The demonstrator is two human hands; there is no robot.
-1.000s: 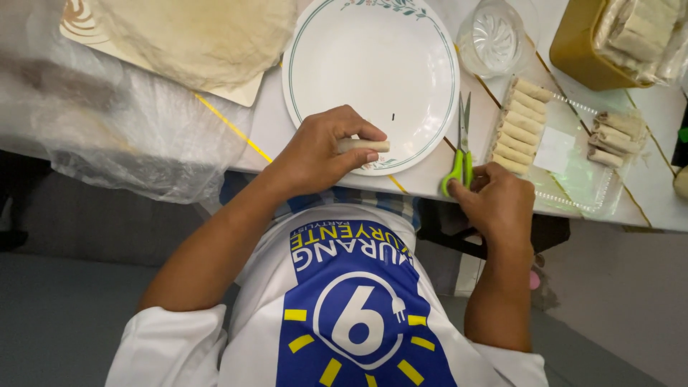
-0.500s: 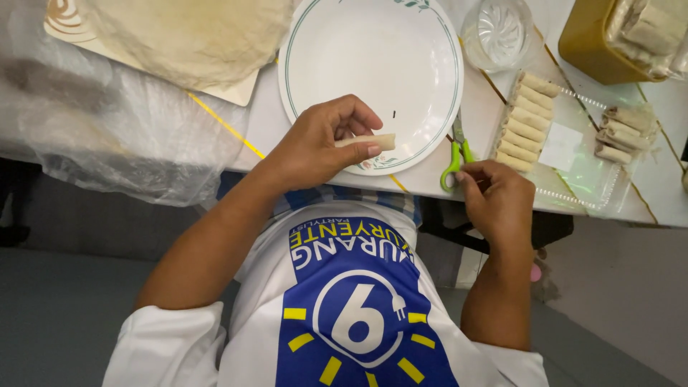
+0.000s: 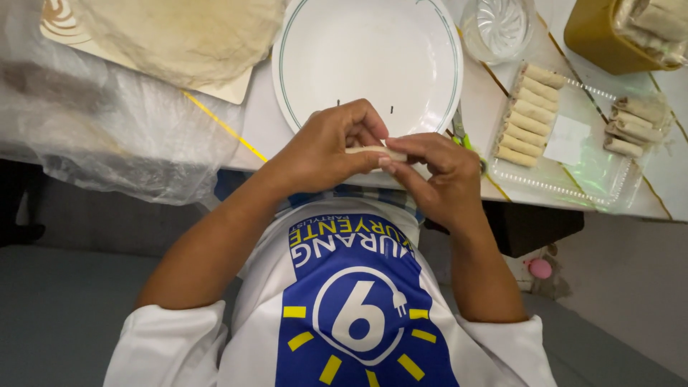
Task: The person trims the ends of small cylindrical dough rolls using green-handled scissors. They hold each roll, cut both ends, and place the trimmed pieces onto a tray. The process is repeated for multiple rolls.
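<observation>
Both my hands meet over the near rim of a white plate. My left hand pinches one end of a small pale rolled wrapper. My right hand holds the roll's other end with thumb and fingers. Green-handled scissors lie on the table just behind my right hand, mostly hidden by it.
A clear tray at the right holds a row of several finished rolls, with more rolls at its far end. A stack of thin wrappers lies on a board at the back left. Crumpled clear plastic hangs over the table's left edge. A glass bowl and a yellow container stand at the back right.
My right hand let go of the green scissors, which now lie on the table, and came left to join my left hand on the roll.
</observation>
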